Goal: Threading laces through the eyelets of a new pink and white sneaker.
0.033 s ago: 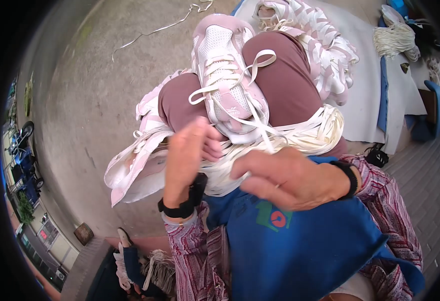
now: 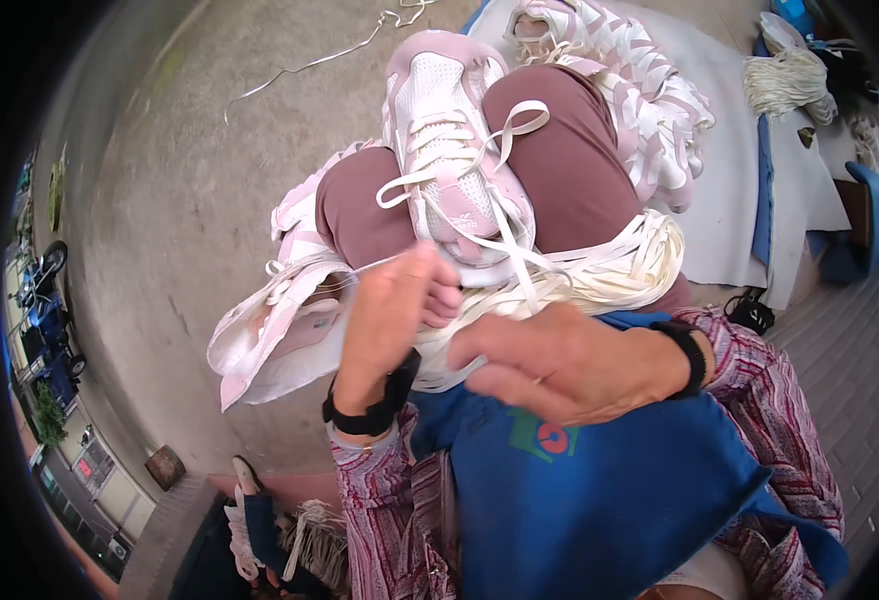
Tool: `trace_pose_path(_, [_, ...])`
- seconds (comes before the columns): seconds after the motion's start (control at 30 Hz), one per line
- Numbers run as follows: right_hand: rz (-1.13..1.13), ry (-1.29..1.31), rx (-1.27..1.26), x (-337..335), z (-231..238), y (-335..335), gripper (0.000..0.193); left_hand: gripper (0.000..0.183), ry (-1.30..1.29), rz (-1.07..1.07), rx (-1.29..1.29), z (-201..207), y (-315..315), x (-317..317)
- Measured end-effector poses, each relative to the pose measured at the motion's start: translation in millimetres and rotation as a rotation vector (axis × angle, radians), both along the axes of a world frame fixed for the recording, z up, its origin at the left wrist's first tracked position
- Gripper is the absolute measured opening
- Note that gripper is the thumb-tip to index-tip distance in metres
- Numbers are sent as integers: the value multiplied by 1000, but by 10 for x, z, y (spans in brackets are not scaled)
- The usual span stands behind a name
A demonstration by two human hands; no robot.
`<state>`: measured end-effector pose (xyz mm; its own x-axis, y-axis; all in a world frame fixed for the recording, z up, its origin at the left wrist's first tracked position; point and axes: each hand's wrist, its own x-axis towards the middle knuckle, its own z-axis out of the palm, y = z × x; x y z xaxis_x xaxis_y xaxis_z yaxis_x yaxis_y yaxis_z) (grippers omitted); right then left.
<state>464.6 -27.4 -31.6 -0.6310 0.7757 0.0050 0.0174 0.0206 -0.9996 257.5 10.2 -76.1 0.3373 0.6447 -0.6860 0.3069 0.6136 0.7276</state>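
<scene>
My left hand [image 2: 399, 305] stands raised over my lap on an upward-slanting forearm, its fingers curled toward my right; a thin pale strand [image 2: 371, 265] shows beside it, though I cannot tell whether the fingers pinch it. My right hand [image 2: 564, 365] lies lower and nearly level, back uppermost, its bent fingers directed at the left; it is blurred, and I cannot tell whether it grips anything. The two hands are near each other but apart, with a black band [image 2: 371, 405] around each wrist. Just beyond them the shoe [image 2: 447, 95] rests between my knees [image 2: 559, 150], toe pointing away from me. It is white mesh with smooth pink overlays; a flat cream lace [image 2: 519, 118] crosses its front in rows and forms loose loops on either side. Across my lap, partly behind the hands, lies a thick hank [image 2: 644, 262] of similar flat strips. At my left, a hollow pink-and-white upper [image 2: 259, 350] lies tilted, its lining exposed. At my right, overlapping uppers [image 2: 664, 125] form a long pile beside a pale sheet [image 2: 724, 225]. Smooth blue cloth, my apron [image 2: 609, 500], covers my front between striped, wrinkled sleeves [image 2: 379, 505].
</scene>
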Motion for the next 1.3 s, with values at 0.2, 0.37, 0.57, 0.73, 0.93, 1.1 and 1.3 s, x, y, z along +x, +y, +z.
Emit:
trace_pose_path(0.2, [558, -146, -351, -369, 136, 86, 14, 55, -145, 47, -8, -43, -97, 305])
trace_pose_path(0.37, [302, 68, 179, -601, -181, -245, 18, 40, -429, 254, -203, -177, -71, 455])
trace_pose_path(0.57, [156, -95, 512, -316, 3, 83, 28, 34, -413, 246, -156, -242, -149, 345])
trace_pose_path(0.73, [-547, -430, 771, 190, -210, 791, 17, 34, -251, 158, 61, -205, -280, 294])
trace_pose_path(0.93, [-246, -665, 621, 293, -561, 899, 16, 33, -140, 123, 186, -178, -342, 274])
trace_pose_path(1.1, [-325, -636, 656, 295, -522, 619, 8, 33, -127, 96, 258, -208, -334, 188])
trace_pose_path(1.3, [-394, -643, 707, 334, -574, 558, 12, 32, -30, 80, 360, -58, -354, 84])
